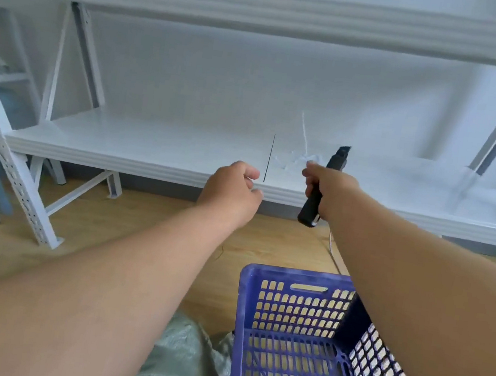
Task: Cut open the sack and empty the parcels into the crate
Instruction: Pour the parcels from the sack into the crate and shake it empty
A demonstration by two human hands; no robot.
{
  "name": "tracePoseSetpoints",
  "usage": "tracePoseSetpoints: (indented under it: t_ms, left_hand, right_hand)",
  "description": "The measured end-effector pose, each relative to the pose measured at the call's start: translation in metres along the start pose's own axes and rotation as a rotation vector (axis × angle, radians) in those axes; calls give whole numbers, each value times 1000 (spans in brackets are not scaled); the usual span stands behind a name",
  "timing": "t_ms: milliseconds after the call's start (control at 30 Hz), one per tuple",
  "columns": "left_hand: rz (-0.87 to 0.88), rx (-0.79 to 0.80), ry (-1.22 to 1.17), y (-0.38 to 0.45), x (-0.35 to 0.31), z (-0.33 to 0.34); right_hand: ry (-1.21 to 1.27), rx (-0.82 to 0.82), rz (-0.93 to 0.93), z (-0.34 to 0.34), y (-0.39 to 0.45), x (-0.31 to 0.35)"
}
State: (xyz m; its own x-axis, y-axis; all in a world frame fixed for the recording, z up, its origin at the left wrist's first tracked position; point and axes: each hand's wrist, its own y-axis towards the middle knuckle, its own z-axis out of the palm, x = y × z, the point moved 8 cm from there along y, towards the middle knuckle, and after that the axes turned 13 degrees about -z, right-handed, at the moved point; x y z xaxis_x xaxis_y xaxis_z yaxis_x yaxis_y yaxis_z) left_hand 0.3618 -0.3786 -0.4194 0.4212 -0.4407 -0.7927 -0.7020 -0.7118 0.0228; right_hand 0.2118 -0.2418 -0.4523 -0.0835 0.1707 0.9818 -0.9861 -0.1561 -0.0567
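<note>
My right hand (327, 184) grips a black utility knife (312, 207) by its handle, blade end pointing up and away over the low white shelf (150, 149). My left hand (234, 189) hangs to its left with fingers curled and holds nothing. A blue plastic crate (292, 345) with slotted walls stands on the wooden floor at the bottom right; the part of its inside that shows holds nothing. The grey-green woven sack (182, 365) lies on the floor against the crate's left side, partly hidden by my left arm. No parcels show.
White string scraps (299, 156) lie on the low shelf by the knife tip, and a thin dark line (269, 159) marks a seam in the shelf. A white metal rack with slotted uprights (7, 162) stands left. An upper shelf (263, 10) spans the top.
</note>
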Motion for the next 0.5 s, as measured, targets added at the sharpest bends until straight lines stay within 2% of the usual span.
tracePoseSetpoints:
  t_ms: [67,200,367,500]
  left_hand:
    - [-34,-8,-33,5,0,9]
    - [-64,24,-26,-1,12,30]
    - [-93,29,-1,-8,31,34]
    - [-182,57,-77,-19,52,31]
  right_hand:
    - [-31,20,21,7,12,-3]
    - [-248,103,50,3,2,-53]
    - [-137,107,17,2,-12,-84]
    - [6,173,132,14,-38,-91]
